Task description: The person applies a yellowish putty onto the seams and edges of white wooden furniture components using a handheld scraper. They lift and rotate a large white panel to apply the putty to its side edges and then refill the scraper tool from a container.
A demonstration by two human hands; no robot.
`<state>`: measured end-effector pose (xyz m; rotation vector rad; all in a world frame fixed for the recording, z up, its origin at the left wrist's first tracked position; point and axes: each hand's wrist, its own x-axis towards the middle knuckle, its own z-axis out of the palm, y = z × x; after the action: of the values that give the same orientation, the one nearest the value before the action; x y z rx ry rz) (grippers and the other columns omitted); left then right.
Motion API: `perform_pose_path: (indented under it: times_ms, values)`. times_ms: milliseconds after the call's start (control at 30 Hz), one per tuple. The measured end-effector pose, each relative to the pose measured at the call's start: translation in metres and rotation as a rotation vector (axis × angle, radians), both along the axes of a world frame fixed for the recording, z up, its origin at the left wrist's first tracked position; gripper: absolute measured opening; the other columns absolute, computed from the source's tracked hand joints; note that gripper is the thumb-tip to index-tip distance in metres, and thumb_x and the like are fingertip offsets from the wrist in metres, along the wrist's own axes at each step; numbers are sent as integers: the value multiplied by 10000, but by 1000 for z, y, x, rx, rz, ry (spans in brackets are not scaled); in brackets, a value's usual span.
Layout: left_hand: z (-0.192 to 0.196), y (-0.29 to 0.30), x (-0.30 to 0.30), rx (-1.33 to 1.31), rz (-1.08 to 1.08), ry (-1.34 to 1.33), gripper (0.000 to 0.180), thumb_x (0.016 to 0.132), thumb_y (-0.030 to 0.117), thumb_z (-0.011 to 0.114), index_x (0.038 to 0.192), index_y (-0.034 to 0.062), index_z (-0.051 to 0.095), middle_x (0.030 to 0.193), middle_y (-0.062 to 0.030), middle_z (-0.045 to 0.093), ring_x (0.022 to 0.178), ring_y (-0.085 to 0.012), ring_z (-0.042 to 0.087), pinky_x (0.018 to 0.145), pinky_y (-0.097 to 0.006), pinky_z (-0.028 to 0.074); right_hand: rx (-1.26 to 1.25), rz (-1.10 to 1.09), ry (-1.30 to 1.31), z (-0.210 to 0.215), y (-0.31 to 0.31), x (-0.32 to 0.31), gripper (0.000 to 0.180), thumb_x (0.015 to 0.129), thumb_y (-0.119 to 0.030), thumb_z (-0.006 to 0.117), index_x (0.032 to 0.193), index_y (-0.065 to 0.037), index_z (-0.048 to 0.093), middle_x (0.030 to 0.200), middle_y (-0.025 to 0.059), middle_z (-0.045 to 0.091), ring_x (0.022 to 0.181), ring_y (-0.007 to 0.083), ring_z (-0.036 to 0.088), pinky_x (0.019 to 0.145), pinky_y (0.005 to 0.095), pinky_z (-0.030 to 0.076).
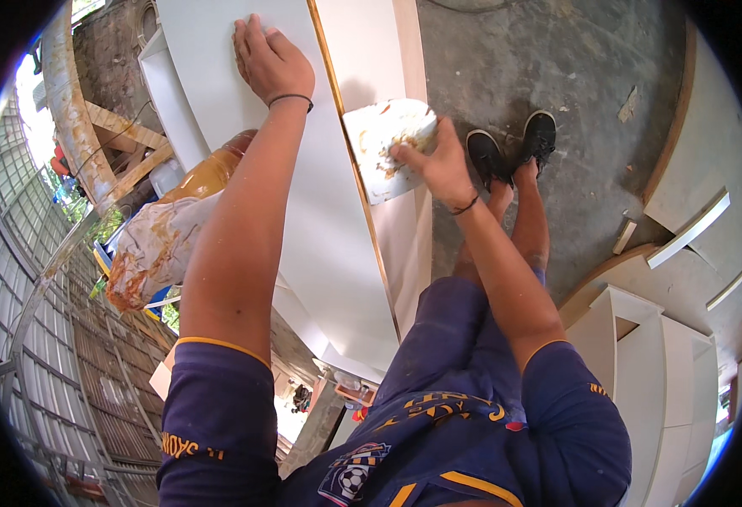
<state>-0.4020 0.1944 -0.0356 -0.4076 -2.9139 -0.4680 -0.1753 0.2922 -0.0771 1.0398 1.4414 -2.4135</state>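
Note:
My left hand point(274, 66) lies flat on a white panel point(303, 211), its fingers stretched out and holding nothing. Between the thumb and fingers of my right hand point(445, 169) is a flat white spreader point(388, 139), smeared with brown glue. The spreader's left side meets the panel's long edge point(350, 148), which shows as a brown strip. Below that edge, a pale side face of the piece faces my legs. Left of my left forearm lies a bottle of amber glue point(214, 173), partly hidden by the arm, beside a glue-stained whitish wrapping point(164, 245).
Black shoes point(510, 148) stand on the grey concrete floor point(590, 76). White cabinet boxes point(641, 372) stand at the lower right, with loose white strips point(690, 230) above them. At left are wooden beams point(126, 127) and a metal grille point(50, 338).

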Motion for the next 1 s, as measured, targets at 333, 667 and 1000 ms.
perform_pose_path:
  times_ms: [333,667,1000]
  values:
    - [-2,-3,-1,-10,-10,49,419,980,234,332,1324,38,471,1430,-145,405,1360,-269,332,1135,-393,224,39,68,-41,3,2,23,629,717,-180,795,1135,104,420,1026,196,594,943,211,608,819,318,504]
    - [-17,-18,-18,-105,-58,201,405,948,166,375,1272,-41,505,1353,-233,472,1296,-355,400,1113,-403,286,14,52,-103,0,-16,37,598,724,-140,797,1121,92,415,1010,169,602,946,204,610,819,324,507]
    - [-16,-9,-15,-103,-48,203,404,941,157,373,1263,-46,509,1346,-247,471,1290,-356,406,1110,-402,291,8,3,-10,-9,-46,73,556,736,-126,792,1082,80,410,1011,166,589,905,173,596,788,297,510]
